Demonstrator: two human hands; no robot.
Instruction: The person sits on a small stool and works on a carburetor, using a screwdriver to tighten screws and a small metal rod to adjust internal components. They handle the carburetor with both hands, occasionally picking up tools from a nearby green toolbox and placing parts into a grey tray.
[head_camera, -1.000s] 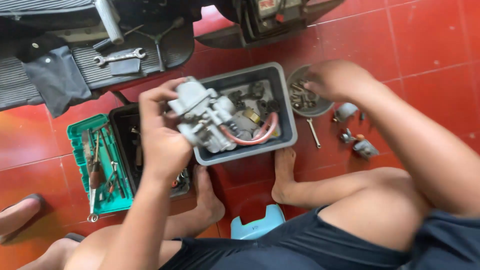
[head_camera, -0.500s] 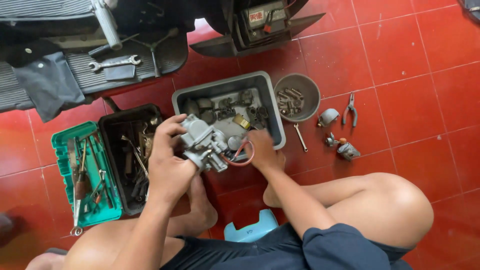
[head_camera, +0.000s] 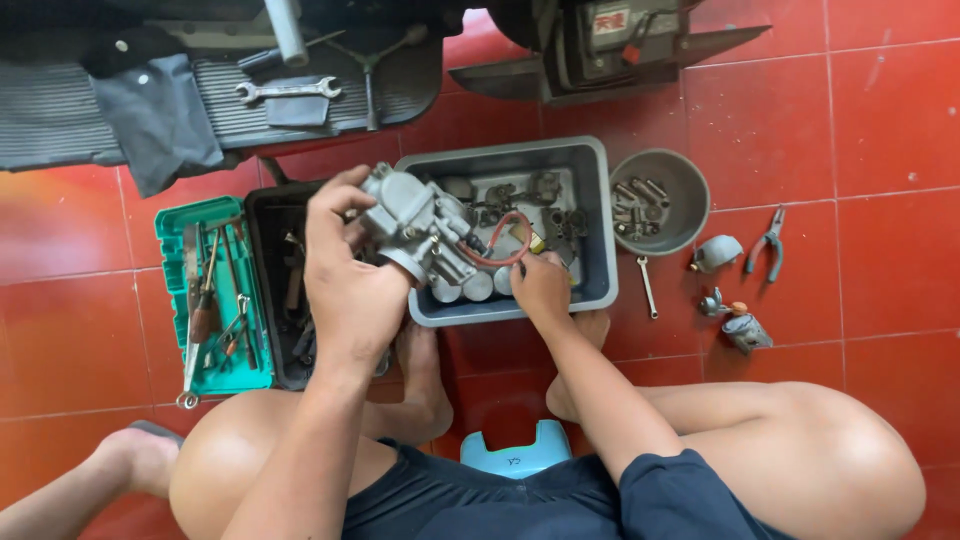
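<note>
Item: one grey metal carburettor (head_camera: 420, 232), clamped in the left hand (head_camera: 350, 285), fingers wrapped round its body and thumb over the top; it hangs above the left rim of the grey plastic tray (head_camera: 600, 215), not resting on anything. One red hose loop (head_camera: 500, 245) trails from it at 3 o'clock. Right hand (head_camera: 540, 285), at 4 o'clock from the carburettor, fingers pinched together low at its underside; whether they grip a small part cannot be told. Risk: the carburettor is held by one hand only, so a slip would likely drop it into the tray onto the loose parts; a small piece let go by the right hand could be lost among them or roll onto the red tiles. Count: one tray of assorted metal parts; one round grey bowl (head_camera: 690, 195) of small fasteners at 3 o'clock; one green tool case (head_camera: 175, 300) at 9 o'clock; one black box of tools just beside it; one pair of pliers (head_camera: 768, 240); one small spanner (head_camera: 647, 285) on the floor; one larger spanner (head_camera: 288, 90) at 11 o'clock; one blue stool (head_camera: 515, 450) at 6 o'clock.
</note>
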